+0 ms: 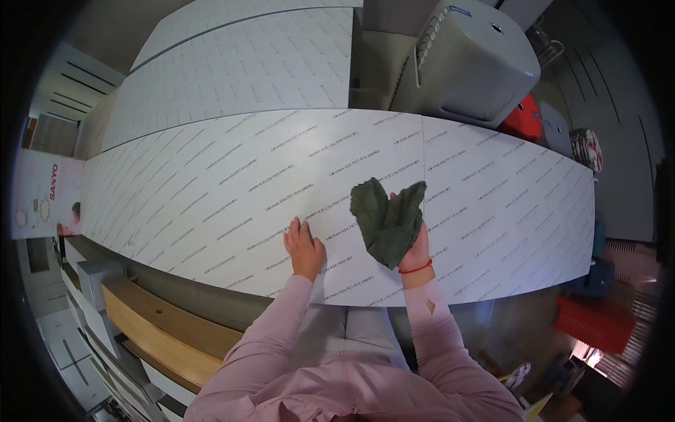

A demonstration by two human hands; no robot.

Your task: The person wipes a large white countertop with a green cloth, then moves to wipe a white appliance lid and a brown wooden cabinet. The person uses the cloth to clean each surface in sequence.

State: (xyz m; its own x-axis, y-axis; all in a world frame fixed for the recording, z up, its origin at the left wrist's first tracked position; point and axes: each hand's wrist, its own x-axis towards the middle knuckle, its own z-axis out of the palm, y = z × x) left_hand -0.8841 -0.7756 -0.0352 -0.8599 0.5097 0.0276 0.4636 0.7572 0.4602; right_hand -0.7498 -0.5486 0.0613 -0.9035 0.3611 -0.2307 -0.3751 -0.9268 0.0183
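A dark green cloth (385, 226), crumpled and folded into points, is in my right hand (419, 253), which has a red cord round its wrist. The cloth hides most of that hand's fingers; one fingertip shows at its upper edge. To the left, my left hand (304, 251) rests on the white table (211, 186), fingers stretched out and holding nothing. The tabletop has a film with slanting rows of print, and a thin seam runs across it just right of the cloth.
Past the far edge stand stacked grey plastic chairs (474, 63) and a red one (522, 118). More white panels (232, 67) lie beyond the table. At the lower left is a wooden-topped piece (169, 320); at the lower right, a red chair (596, 322).
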